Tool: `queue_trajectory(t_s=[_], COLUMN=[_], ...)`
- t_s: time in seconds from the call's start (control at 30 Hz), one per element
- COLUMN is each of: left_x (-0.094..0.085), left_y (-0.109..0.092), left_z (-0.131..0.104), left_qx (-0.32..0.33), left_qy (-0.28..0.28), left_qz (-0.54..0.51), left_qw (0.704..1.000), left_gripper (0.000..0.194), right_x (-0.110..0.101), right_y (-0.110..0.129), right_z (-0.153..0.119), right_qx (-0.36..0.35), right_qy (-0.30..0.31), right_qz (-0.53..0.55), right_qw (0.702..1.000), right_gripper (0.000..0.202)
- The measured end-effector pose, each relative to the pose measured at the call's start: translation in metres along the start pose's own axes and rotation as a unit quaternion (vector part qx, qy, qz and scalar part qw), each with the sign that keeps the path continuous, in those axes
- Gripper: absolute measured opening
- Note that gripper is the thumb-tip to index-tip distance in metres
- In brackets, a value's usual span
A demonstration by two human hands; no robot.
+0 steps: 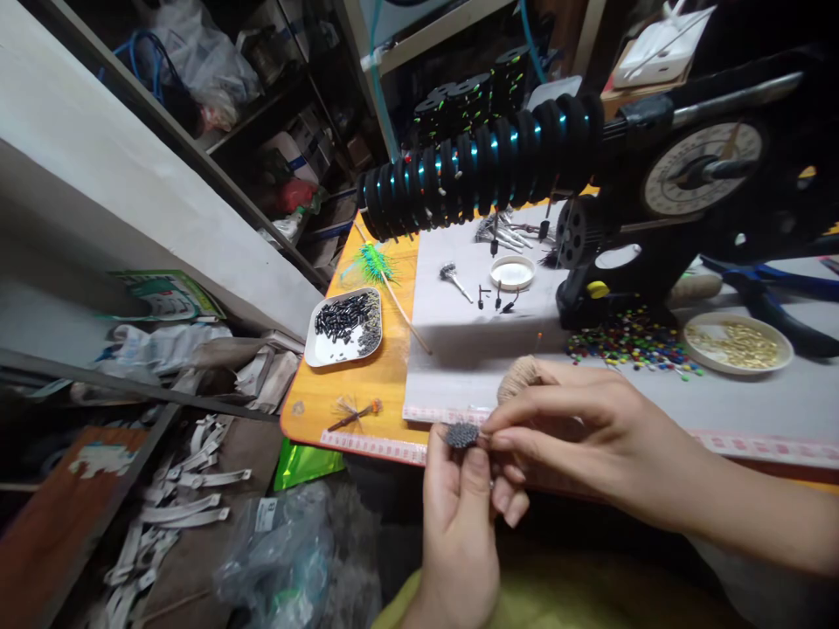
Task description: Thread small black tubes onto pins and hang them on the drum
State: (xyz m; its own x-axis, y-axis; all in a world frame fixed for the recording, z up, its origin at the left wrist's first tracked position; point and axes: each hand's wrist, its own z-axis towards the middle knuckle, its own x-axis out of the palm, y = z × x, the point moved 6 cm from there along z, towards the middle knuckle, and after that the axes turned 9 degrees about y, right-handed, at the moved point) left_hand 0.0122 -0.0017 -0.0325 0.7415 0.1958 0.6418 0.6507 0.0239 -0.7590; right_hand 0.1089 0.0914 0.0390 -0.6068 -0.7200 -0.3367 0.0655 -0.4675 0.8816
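Between the thumb and fingers of my left hand (462,507) is a round bundle of tiny dark-grey heads (462,435), its head side facing up. My right hand (590,428) comes in from the right, with thumb and forefinger pinched together close beside the bundle. Whatever lies between those fingertips is too small to make out. Just behind the right fingers shows a beige, wound, thread-like thing (517,377). A similar dark bundle with a silver stem (454,279) lies on the white board (485,367) beyond my hands.
Above the board reaches a black machine arm (485,162) strung with rings. Left stands a white tray (315,354) of black and grey pieces. Colourful beads (635,345), a dish (695,356) of gold pieces and blue-handled pliers (766,297) lie right. A stick (406,319) crosses the board's left edge.
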Motion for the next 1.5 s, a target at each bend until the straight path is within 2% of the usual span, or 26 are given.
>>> queue_trajectory(t_s=[0.07,0.17,0.27,0.37,0.57,0.67,0.8,1.1,1.27,1.5], left_x=[0.001,-0.003,-0.007,-0.001,-0.006,-0.01,-0.018,-0.02,-0.021,-0.011], left_y=[-0.004,-0.008,-0.008,-0.006,-0.006,-0.015,-0.023,-0.018,-0.017,-0.005], left_z=[-0.001,-0.005,-0.011,-0.012,-0.016,-0.02,-0.026,-0.027,-0.026,-0.024], left_qx=[0.007,0.003,-0.009,0.013,0.081,0.133,0.163,0.157,0.141,0.113], left_qy=[-0.002,-0.049,-0.097,-0.094,-0.121,-0.095,-0.089,-0.082,-0.116,-0.124], left_qz=[0.08,0.181,0.208,0.193,0.085,0.102,0.126,0.107,0.098,0.081], left_qw=[0.997,0.982,0.973,0.977,0.986,0.981,0.975,0.978,0.978,0.983], left_gripper=[0.03,0.034,0.039,0.042,0.033,0.026,0.022,0.025,0.032,0.031], right_x=[0.004,0.009,0.007,0.002,0.003,0.003,0.005,0.008,0.008,0.007], right_y=[-0.003,-0.005,-0.001,0.005,0.013,0.015,0.015,0.016,0.014,0.015], right_z=[-0.001,-0.003,-0.005,-0.005,-0.005,-0.006,-0.005,-0.006,-0.006,-0.006], right_qx=[0.018,0.036,0.012,-0.019,-0.067,-0.08,-0.075,-0.071,-0.063,-0.084], right_qy=[0.014,0.031,0.021,-0.002,0.016,0.014,0.028,0.045,0.043,0.033], right_qz=[0.064,0.121,0.045,-0.067,-0.091,-0.132,-0.16,-0.145,-0.137,-0.084], right_qw=[0.998,0.992,0.999,0.998,0.994,0.988,0.984,0.986,0.988,0.992], right_gripper=[0.018,0.02,0.015,0.016,0.014,0.014,0.015,0.015,0.015,0.017])
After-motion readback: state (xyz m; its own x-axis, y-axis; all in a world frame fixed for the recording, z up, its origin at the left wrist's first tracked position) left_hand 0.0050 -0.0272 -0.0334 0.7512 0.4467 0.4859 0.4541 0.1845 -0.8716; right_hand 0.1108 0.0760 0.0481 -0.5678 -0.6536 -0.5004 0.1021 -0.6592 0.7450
